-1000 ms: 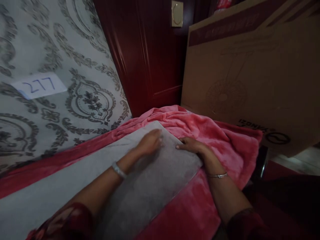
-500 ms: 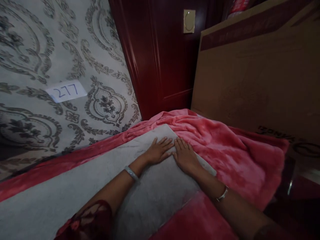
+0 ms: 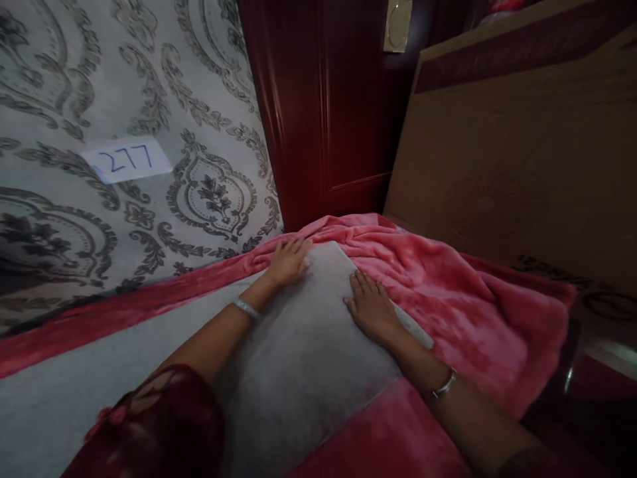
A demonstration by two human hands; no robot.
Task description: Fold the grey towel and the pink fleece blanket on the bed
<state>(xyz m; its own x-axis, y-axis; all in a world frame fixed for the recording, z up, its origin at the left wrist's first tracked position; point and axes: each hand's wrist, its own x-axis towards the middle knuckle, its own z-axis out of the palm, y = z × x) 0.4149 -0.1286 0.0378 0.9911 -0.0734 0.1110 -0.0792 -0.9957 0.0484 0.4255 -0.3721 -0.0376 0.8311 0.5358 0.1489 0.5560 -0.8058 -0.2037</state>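
1. Pressing flat on a grey cloth [image 3: 298, 332]: left hand [image 3: 287, 260], fingers spread and open, gripping nothing, lying at the cloth's far edge toward 11 o'clock, fingertips touching the pink blanket [image 3: 448, 299] beyond.
2. Resting palm-down at about 1 o'clock on the same cloth: right hand [image 3: 371, 307], fingers extended and close together, holding nothing, lying near the cloth's right-hand border.
3. Lying apart from each other, the two hands, with bare grey fabric showing between them.
4. Stretching from 7 o'clock up to the far corner near 12 o'clock: the grey cloth, spread over the pink blanket, which is bunching in folds toward 2 and 3 o'clock.
5. Showing on both wrists: a pale bangle [image 3: 247, 309] on the left, a thin bracelet [image 3: 444, 384] on the right.
6. Standing behind at 10 o'clock: patterned wallpaper [image 3: 199, 133] bearing a paper label [image 3: 127, 159] reading "277".
7. Rising at 12 o'clock: a dark red wooden door [image 3: 338, 113]; leaning at 2 o'clock, a large cardboard box [image 3: 522, 146].
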